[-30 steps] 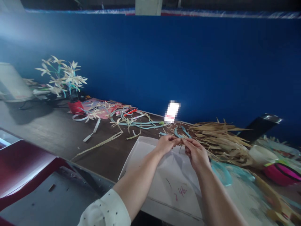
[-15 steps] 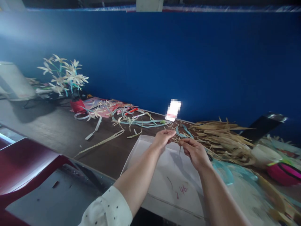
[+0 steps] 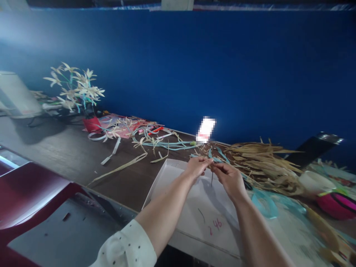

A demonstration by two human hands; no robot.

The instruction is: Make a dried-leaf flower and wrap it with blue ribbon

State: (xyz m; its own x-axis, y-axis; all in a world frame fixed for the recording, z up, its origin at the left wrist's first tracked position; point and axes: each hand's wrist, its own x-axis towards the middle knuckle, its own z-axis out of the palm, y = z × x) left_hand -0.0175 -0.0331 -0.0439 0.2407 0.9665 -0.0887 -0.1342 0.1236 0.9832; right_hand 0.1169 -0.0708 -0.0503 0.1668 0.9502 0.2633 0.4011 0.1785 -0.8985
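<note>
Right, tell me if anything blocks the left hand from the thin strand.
Nothing visible does: the left hand has its fingertips close beside the right hand, which pinches the thin strand above the white box.

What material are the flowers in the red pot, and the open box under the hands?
Pale cream flowers: probably dried husk or leaf, matte; the petals look thin, pointed and curling.
Shallow white open box: likely cardboard, smooth; its thin walls and folded edges suggest it.

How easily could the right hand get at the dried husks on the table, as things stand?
Probably yes: the husks lie just beyond the right hand, seemingly uncovered, though its fingers are pinching a thin strand.
</note>
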